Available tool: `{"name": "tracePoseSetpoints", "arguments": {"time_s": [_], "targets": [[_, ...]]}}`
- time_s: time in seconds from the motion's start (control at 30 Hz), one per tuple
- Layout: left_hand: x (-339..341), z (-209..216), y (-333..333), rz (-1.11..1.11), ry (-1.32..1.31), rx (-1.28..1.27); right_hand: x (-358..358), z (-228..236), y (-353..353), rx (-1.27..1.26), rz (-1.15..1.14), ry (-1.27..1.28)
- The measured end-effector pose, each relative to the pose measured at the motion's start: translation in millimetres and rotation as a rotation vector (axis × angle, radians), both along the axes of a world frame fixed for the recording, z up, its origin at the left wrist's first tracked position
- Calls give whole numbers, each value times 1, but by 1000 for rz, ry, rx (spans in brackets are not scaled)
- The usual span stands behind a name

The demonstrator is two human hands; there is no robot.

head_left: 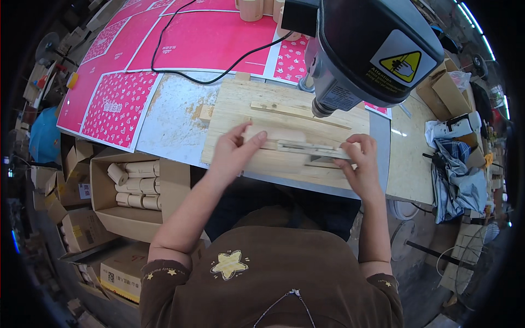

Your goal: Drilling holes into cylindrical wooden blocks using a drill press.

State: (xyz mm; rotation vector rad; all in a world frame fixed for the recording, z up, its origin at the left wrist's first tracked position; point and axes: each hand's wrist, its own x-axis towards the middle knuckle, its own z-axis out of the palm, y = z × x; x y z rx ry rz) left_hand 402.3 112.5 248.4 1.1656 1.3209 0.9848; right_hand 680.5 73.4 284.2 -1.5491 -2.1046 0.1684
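My left hand [232, 152] is closed on the left end of a pale wooden piece [276, 143], which is smeared by motion. My right hand [362, 164] has its thumb and fingers pinched at the right end of a narrow strip with metallic grey parts [314, 147]; whether it joins the wooden piece cannot be made out. Both hands are over a light wooden board [229, 109] with a thin wooden batten [301, 115] across it. Above the board hangs a drill press head [377, 49], its chuck [324, 107] just beyond the strip.
Pink printed sheets [213, 41] cover the table's far left, with a black cable [158, 49] across them. Wooden cylinders [251, 10] stand at the back. An open cardboard box [128, 218] with several wooden cylinders is at lower left. Another box [445, 93] and crumpled cloth [462, 180] lie right.
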Motion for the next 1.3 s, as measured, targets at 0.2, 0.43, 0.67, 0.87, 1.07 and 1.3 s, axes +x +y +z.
{"name": "tracePoseSetpoints", "arguments": {"time_s": [0.2,0.43,0.67,0.87,1.07,1.3], "targets": [[22,-2,-13,64,-343,-85,-6,-11,-2,90,-31,94],[21,-17,0,-227,463,681,9,-18,27,127,-201,72],[10,-28,21,-241,552,543,-14,-19,36,110,-163,136],[7,-44,30,-223,549,634,1,1,36,-70,-58,640],[7,-45,33,-252,544,672,8,132,84,462,-4,762],[8,-44,33,-240,565,699,11,143,65,650,-62,-47]]}}
